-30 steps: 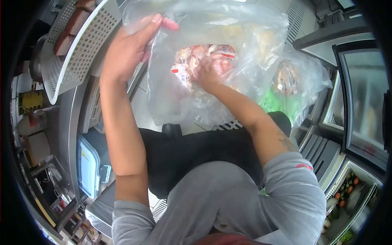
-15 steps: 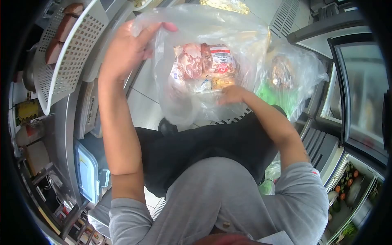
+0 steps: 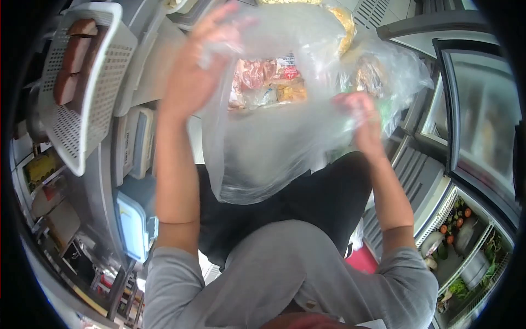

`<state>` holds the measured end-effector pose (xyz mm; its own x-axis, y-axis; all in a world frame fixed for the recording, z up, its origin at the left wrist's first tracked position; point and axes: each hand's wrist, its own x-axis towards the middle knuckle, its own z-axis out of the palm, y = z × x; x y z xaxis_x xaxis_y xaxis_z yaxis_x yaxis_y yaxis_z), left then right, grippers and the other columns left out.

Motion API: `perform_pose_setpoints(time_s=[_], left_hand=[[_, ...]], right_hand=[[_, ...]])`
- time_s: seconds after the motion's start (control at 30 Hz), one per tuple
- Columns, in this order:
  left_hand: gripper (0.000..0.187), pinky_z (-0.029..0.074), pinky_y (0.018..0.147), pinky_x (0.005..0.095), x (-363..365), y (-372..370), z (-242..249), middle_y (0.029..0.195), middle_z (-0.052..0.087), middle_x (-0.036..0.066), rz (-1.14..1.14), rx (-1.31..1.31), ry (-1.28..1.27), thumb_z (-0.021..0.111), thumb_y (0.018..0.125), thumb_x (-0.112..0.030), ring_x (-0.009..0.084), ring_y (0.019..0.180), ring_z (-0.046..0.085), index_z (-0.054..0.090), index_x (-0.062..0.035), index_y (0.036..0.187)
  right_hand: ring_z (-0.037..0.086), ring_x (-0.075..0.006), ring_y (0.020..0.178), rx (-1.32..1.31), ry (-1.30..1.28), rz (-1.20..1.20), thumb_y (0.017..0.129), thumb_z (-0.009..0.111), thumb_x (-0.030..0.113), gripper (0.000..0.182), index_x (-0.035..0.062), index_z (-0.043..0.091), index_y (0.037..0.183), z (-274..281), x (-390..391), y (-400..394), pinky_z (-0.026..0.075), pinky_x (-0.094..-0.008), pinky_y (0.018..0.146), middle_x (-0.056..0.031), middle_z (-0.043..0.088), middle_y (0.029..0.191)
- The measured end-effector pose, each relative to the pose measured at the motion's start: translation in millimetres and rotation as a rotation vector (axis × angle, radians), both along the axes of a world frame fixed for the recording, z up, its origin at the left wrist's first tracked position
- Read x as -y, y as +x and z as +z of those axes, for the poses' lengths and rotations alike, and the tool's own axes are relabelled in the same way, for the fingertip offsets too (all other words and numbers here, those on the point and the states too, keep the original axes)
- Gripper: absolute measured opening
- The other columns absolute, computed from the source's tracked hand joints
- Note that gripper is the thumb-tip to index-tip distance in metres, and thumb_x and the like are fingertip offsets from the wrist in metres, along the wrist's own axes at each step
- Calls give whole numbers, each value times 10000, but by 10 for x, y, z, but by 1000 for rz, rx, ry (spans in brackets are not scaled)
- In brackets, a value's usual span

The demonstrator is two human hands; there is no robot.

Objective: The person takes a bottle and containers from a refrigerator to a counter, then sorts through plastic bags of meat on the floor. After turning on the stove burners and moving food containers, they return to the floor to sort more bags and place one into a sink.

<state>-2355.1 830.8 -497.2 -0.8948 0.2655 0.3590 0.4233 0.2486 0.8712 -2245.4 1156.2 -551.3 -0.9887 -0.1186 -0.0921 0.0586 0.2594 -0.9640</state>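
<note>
A large clear plastic bag [image 3: 263,153] hangs open in front of my knees. Inside it lie packs of sliced raw meat [image 3: 255,74], one with a red and white label, beside a yellowish pack [image 3: 292,92]. My left hand [image 3: 200,66] is at the bag's left rim, with the film between thumb and fingers; motion blurs its fingertips. On the right side, my right hand [image 3: 362,112] has its fingers closed on the bag's edge. Just beyond that hand sits another clear bag [image 3: 372,77] with a brownish wrapped item in it.
A white perforated basket [image 3: 98,109] holding meat blocks stands at the left, above a blue-lidded container [image 3: 132,225]. To the right are an open glass-fronted door [image 3: 482,115] and a crate of vegetables [image 3: 466,252]. A bag of yellowish pieces [image 3: 345,27] lies at the far side.
My right hand has come out from the meat packs to the bag's right edge. The bag's near side has come up and towards me, covering part of the packs. My left hand has shifted right.
</note>
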Motion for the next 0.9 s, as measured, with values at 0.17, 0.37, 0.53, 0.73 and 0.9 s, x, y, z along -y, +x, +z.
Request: perform_pose_setpoints(time_s=[0.17, 0.37, 0.53, 0.73, 0.9], left_hand=[[385, 402, 1056, 369, -782, 649, -105, 1376, 557, 136, -157, 534, 84, 516, 993, -216, 292, 1267, 530, 557, -86, 1353], [428, 463, 917, 459, -701, 981, 212, 1039, 718, 148, -143, 901, -412, 455, 993, -432, 368, 1003, 656, 701, -91, 1074], [431, 467, 854, 502, -495, 1506, 771, 921, 710, 158, -113, 826, -579, 477, 960, -463, 365, 921, 657, 723, -110, 944], [256, 434, 874, 496, -956, 2344, 1464, 912, 705, 128, -133, 661, -570, 546, 892, -300, 351, 960, 620, 746, -145, 933], [249, 465, 883, 476, -856, 2667, 1517, 997, 671, 161, 71, 639, -498, 556, 888, -173, 370, 1040, 583, 698, -42, 1044]], right_hand=[[569, -117, 764, 3, -120, -57, 1018, 488, 155, 185, 19, 604, 968, 1168, 578, -267, 475, -283, 748, -32, 636, 824], [603, -173, 915, 137, 80, 85, 941, 587, 108, 177, 35, 617, 1099, 1452, 785, -220, 476, -313, 820, -51, 654, 1017], [568, -210, 1137, 567, -104, -328, 918, 633, 405, 494, 53, 581, 1261, 1906, 449, 383, 434, -355, 988, -88, 626, 1214], [615, -288, 1039, 943, -861, -367, 910, 613, 538, 658, 35, 525, 1325, 1242, 886, 1070, 518, -447, 882, -172, 624, 1166], [652, -289, 943, 1009, -954, -218, 924, 611, 381, 458, 20, 594, 1206, 531, 1118, 1399, 550, -441, 815, -161, 651, 1080]])
